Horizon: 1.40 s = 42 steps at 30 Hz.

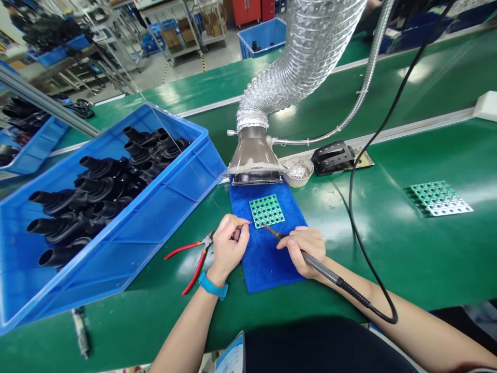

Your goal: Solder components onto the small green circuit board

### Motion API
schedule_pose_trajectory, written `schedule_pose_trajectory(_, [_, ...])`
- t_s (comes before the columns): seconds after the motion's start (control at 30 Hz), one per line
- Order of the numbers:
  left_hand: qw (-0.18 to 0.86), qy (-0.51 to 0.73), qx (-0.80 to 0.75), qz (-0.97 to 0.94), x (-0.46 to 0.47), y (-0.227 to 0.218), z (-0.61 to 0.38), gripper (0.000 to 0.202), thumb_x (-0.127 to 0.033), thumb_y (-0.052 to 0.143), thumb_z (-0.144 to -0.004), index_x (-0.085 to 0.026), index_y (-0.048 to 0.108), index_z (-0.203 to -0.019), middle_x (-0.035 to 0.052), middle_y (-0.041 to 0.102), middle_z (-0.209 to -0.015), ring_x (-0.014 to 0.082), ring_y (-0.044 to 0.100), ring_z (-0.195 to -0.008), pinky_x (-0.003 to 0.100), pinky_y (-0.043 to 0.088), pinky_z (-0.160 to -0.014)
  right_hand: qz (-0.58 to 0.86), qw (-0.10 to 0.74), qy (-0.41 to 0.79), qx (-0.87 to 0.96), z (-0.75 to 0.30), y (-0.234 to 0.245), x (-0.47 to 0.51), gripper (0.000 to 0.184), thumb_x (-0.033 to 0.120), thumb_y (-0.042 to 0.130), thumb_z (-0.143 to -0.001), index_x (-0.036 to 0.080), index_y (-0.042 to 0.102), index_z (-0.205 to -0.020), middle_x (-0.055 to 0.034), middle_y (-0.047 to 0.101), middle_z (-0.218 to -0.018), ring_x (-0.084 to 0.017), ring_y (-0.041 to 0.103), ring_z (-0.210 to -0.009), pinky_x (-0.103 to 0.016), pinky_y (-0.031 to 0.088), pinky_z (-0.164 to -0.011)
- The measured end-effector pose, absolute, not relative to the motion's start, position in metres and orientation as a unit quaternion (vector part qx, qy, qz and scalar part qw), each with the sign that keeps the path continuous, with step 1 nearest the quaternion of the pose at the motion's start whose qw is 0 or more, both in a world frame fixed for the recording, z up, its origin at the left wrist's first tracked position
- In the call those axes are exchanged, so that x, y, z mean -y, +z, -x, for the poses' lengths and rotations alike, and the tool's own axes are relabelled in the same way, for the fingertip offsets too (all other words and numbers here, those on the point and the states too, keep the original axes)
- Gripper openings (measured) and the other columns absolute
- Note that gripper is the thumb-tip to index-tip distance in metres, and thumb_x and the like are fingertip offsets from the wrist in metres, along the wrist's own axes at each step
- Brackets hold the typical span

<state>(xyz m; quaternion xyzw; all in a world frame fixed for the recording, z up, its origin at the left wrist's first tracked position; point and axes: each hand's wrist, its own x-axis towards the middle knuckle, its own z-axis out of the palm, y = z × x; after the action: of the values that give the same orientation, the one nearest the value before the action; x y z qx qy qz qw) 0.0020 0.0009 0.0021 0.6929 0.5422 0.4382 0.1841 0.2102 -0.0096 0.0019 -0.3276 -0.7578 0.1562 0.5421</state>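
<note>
A green circuit board panel [267, 210] with rows of round dark spots lies on a blue cloth [267, 264]. My right hand [305, 248] grips a soldering iron [320, 267], its tip at the board's near edge. Between the thumb and fingers of my left hand [229, 241] is a thin wire, probably solder [248, 223], whose end reaches the board's near left corner. A blue band circles my left wrist. Beside that hand, red-handled cutters [194, 259] lie with their handles spread.
Left stands a blue crate [163, 207] of black plastic parts. A fume hood [254, 153] on a silver duct hangs behind the board. To its right are a bowl [298, 171], a black iron holder [334, 157] and more board panels [440, 198]. The iron's black cable [351, 191] loops at right.
</note>
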Motion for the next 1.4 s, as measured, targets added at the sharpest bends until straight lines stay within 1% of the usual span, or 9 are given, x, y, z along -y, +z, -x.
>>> schedule_pose_trajectory(0.23, [0.112,0.446,-0.554,-0.694,-0.002,0.007,-0.003,0.012,-0.015,0.061,-0.088,-0.02,0.06,-0.077,0.0011,0.056,-0.077,0.0138,0.054,-0.07,0.027,0.046,-0.063,0.342,0.551,0.159,0.744,-0.211,-0.001,0.01,0.029,0.01,0.044,-0.094,0.019,0.065,-0.077,0.0028,0.066,-0.058,-0.009,0.053,-0.042,-0.029,0.035,-0.049])
schedule_pose_trajectory(0.4, [-0.082,0.443,-0.521,-0.725,-0.007,0.013,0.014,0.014,-0.013,0.069,-0.084,-0.02,0.057,-0.082,0.0049,0.061,-0.084,0.0189,0.061,-0.085,0.032,0.051,-0.076,0.388,0.589,0.097,0.702,-0.223,0.008,0.001,0.031,0.011,0.043,-0.096,0.018,0.067,-0.079,0.0008,0.065,-0.058,-0.01,0.053,-0.044,-0.03,0.038,-0.052])
schedule_pose_trajectory(0.53, [-0.206,0.401,-0.491,-0.746,-0.009,0.014,0.036,0.014,-0.013,0.073,-0.083,-0.019,0.061,-0.087,-0.0003,0.063,-0.067,0.0133,0.058,-0.058,0.026,0.042,-0.057,0.484,0.622,0.052,0.613,-0.239,0.017,-0.009,0.038,0.016,0.039,-0.099,0.018,0.07,-0.079,-0.0015,0.063,-0.058,-0.014,0.056,-0.051,-0.032,0.043,-0.057])
schedule_pose_trajectory(0.7, [-0.307,0.373,-0.482,-0.731,-0.007,0.01,0.052,0.013,-0.021,0.08,-0.079,-0.019,0.071,-0.088,-0.004,0.056,-0.047,0.013,0.05,-0.04,0.029,0.031,-0.047,0.504,0.645,0.019,0.574,-0.247,0.011,-0.021,0.036,0.023,0.04,-0.102,0.019,0.072,-0.087,-0.0026,0.062,-0.063,-0.017,0.057,-0.058,-0.033,0.047,-0.06])
schedule_pose_trajectory(0.87, [-0.247,0.393,-0.493,-0.736,-0.006,0.009,0.04,0.009,-0.023,0.076,-0.084,-0.019,0.068,-0.081,-0.0056,0.054,-0.045,0.0107,0.048,-0.038,0.027,0.031,-0.046,0.516,0.544,0.077,0.657,-0.242,-0.007,-0.04,0.023,0.027,0.051,-0.101,0.021,0.073,-0.104,-0.0046,0.07,-0.085,-0.017,0.065,-0.076,-0.031,0.052,-0.073])
schedule_pose_trajectory(1.0, [-0.109,0.426,-0.502,-0.745,-0.005,0.004,0.022,0.031,-0.025,0.071,-0.089,-0.019,0.054,-0.065,-0.0035,0.066,-0.06,0.0054,0.046,-0.039,0.022,0.033,-0.046,0.533,0.54,0.119,0.64,-0.243,-0.009,-0.045,0.024,0.026,0.051,-0.101,0.02,0.073,-0.105,-0.0054,0.074,-0.094,-0.016,0.069,-0.082,-0.029,0.054,-0.077])
schedule_pose_trajectory(1.13, [0.04,0.449,-0.566,-0.691,-0.006,-0.002,0.011,0.018,-0.034,0.065,-0.092,-0.019,0.065,-0.083,-0.0102,0.043,-0.047,0.0061,0.037,-0.039,0.019,0.032,-0.045,0.518,0.599,0.074,0.606,-0.246,0.001,-0.031,0.032,0.025,0.044,-0.103,0.016,0.075,-0.097,-0.0039,0.071,-0.074,-0.016,0.068,-0.069,-0.03,0.054,-0.071])
schedule_pose_trajectory(1.27, [0.149,0.484,-0.6,-0.62,-0.016,-0.005,0.011,0.02,-0.037,0.059,-0.094,-0.019,0.066,-0.086,-0.0064,0.051,-0.058,0.0083,0.042,-0.047,0.02,0.034,-0.049,0.492,0.619,0.088,0.606,-0.236,0.01,-0.008,0.041,0.028,0.039,-0.104,0.016,0.076,-0.09,0.001,0.058,-0.054,-0.014,0.06,-0.052,-0.028,0.05,-0.058])
schedule_pose_trajectory(1.4, [0.122,0.507,-0.624,-0.582,-0.031,-0.006,0.017,0.021,-0.033,0.059,-0.092,-0.019,0.063,-0.077,-0.0048,0.047,-0.063,0.0104,0.043,-0.056,0.022,0.034,-0.055,0.456,0.57,0.226,0.645,-0.208,0.014,0.002,0.043,0.033,0.041,-0.104,0.017,0.076,-0.087,0.0025,0.056,-0.051,-0.011,0.055,-0.044,-0.024,0.046,-0.049])
